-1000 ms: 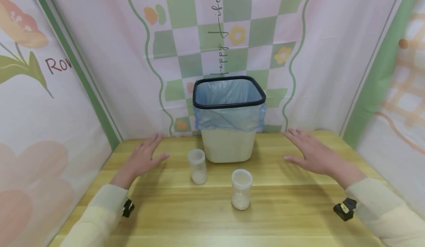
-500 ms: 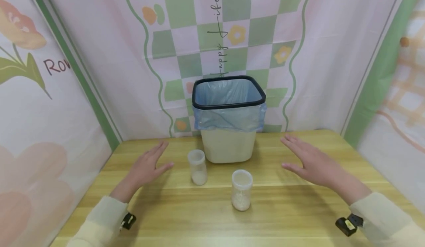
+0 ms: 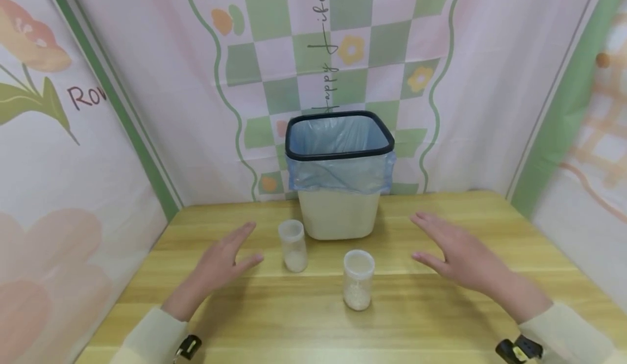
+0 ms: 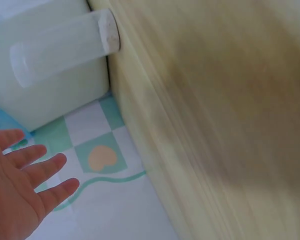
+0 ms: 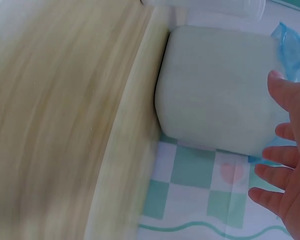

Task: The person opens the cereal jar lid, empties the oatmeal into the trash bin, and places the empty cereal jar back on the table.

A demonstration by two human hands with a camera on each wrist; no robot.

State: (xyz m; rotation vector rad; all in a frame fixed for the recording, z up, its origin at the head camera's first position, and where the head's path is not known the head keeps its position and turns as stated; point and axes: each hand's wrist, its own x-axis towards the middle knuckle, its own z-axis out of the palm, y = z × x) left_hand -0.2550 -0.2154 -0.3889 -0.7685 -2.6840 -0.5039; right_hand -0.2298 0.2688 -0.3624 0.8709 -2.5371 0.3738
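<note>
Head view: both hands had shifted inward and toward the wearer; bin (image 3: 338,214) and jars stayed put. Left hand (image 3: 215,269), fingers extended, holding nothing, hung near the rear jar (image 3: 293,245); right hand (image 3: 467,260), likewise, well apart from the front jar (image 3: 358,281). Handling seemed not yet begun. Room between right hand and front jar; table (image 3: 274,331) ended behind the bin.

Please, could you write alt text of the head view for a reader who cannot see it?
A person's left hand and right hand, empty, flank two clear containers with pale contents on a wooden table; behind stands a cream bin with a black rim and blue liner.
</note>
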